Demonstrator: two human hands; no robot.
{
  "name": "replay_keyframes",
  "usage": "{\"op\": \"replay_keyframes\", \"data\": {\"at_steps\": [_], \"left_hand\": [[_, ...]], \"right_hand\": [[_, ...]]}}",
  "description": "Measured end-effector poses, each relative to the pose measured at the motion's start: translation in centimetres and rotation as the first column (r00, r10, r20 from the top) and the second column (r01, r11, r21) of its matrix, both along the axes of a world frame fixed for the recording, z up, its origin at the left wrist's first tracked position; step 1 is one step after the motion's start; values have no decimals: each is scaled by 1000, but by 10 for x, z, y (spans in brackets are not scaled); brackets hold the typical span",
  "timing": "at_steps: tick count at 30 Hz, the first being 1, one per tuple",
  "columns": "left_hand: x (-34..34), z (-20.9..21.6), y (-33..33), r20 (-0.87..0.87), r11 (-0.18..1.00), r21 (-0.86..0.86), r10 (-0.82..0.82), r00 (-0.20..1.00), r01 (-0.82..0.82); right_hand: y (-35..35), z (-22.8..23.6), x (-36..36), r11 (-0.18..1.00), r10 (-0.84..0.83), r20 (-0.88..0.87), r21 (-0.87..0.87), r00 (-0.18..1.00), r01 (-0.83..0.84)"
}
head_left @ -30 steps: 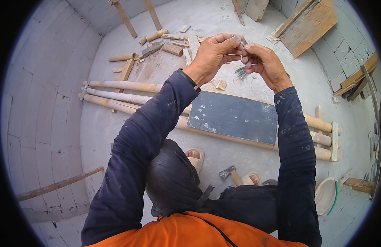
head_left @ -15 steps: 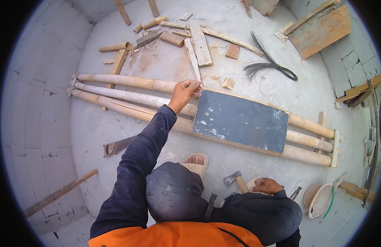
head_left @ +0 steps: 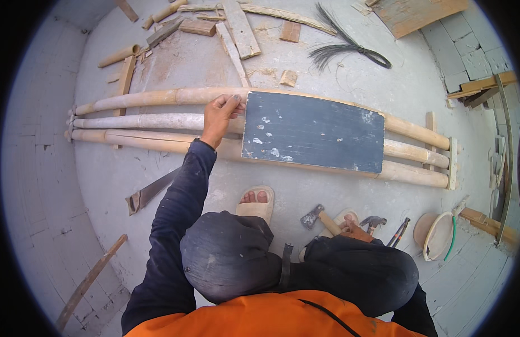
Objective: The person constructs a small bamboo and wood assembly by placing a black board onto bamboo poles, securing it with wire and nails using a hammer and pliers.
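Observation:
A dark blue-grey board (head_left: 313, 132) with white paint flecks lies across three bamboo poles (head_left: 153, 121). My left hand (head_left: 219, 117) is at the board's left edge, above the poles, with thumb and fingertips pinched together. What the pinch holds, if anything, is too small to make out. Beside my right foot lies a hatchet (head_left: 312, 215) with a short wooden handle. My right hand (head_left: 356, 231) has its fingers curled at the end of that handle, low by my right knee. The knee hides part of this hand.
A claw hammer (head_left: 374, 223), pliers (head_left: 400, 231) and a round sieve (head_left: 438, 236) lie to the right. A handsaw (head_left: 150, 194) lies left. Beyond the poles are wood offcuts (head_left: 242, 31), bamboo pieces (head_left: 118, 56) and a bundle of black wire (head_left: 349, 48). Block walls (head_left: 41, 140) stand around.
The view has shifted, bringing the hammer into sight beside the pliers. My left hand has drawn slightly back from the board's upper left corner. My right hand has moved closer to the hatchet handle.

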State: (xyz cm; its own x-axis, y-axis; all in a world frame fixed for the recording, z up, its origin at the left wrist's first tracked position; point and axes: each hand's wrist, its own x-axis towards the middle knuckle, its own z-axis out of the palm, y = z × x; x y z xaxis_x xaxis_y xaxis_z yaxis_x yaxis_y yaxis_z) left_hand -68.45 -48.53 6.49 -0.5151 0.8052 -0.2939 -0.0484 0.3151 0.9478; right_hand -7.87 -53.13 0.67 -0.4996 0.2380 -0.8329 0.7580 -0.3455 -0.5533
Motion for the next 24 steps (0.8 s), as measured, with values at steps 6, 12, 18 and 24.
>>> {"op": "replay_keyframes", "data": {"at_steps": [6, 12, 18, 24], "left_hand": [[29, 2, -17, -10, 1000, -4, -11, 1000, 11], [48, 2, -42, -72, 995, -38, -93, 993, 90], [81, 41, -10, -120, 924, -40, -381, 917, 379], [166, 88, 67, -490, 354, -108, -832, 260, 929]], "right_hand": [[10, 57, -4, 955, 99, 252, 247, 963, -163], [42, 138, -10, 972, -152, 90, 195, 984, 133], [66, 157, 4, 759, -571, -75, 332, 818, 560], [46, 155, 2, 457, -741, -245, 498, 625, 737]]}}
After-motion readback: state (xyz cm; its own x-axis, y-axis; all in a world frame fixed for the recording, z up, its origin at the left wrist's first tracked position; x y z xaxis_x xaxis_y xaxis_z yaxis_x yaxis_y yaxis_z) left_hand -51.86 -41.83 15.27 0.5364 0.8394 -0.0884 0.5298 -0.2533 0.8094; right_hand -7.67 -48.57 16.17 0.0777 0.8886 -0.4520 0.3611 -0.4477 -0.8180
